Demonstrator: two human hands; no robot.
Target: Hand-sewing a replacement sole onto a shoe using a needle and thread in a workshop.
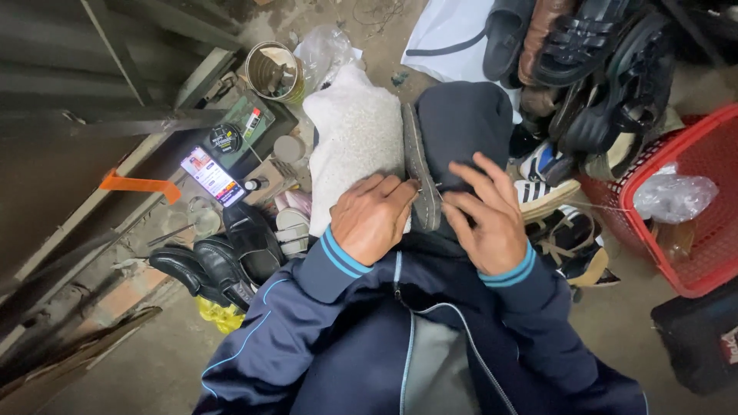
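A person's left hand (372, 217) and right hand (482, 217) meet over a dark shoe (453, 123) propped sole-edge up on the lap, its grey sole (419, 169) running between the two. The left grip is closed, fingertips pinched together at the sole's edge on something too small to make out; the right grip lies spread, fingers apart and flat against the dark upper. Just beyond the left grip a white fleecy cushion (354, 138) touches the sole. Farther out on that side sit black leather shoes (223, 261) on the floor, a lit phone (213, 177), a round black tin (226, 138) and an open metal can (274, 71). Out past the right grip lie a striped sneaker (547, 188), a heap of dark sandals (600, 69) and a red plastic basket (696, 192) holding a clear plastic bag (675, 196).
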